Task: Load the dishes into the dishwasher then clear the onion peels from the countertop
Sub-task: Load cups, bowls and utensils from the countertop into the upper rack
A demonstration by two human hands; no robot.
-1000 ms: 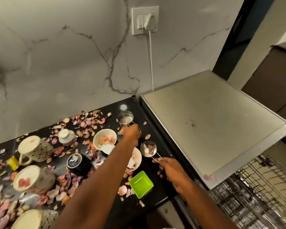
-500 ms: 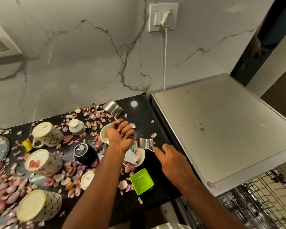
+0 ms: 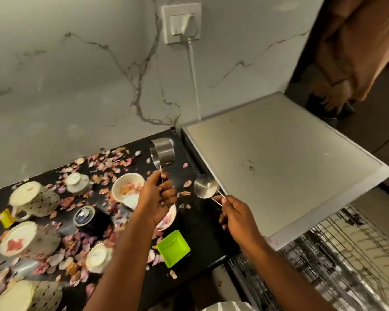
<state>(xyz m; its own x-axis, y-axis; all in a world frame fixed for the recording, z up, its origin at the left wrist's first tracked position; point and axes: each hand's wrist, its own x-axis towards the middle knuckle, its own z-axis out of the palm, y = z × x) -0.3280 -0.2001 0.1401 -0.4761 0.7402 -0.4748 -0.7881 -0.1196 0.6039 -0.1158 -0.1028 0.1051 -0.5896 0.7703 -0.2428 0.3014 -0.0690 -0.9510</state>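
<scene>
Two steel measuring cups are held above the black worktop at frame centre: larger cup pinched by its handle in the left hand, smaller cup likewise in the right hand, onion peels scattered lower left.

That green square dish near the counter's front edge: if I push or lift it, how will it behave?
The green square dish looks like thin plastic, so probably light and apt to slide on the glossy black countertop. Its flat sides mean it should not roll. It seems empty and sits tilted, so a nudge could rock or flip it.
</scene>
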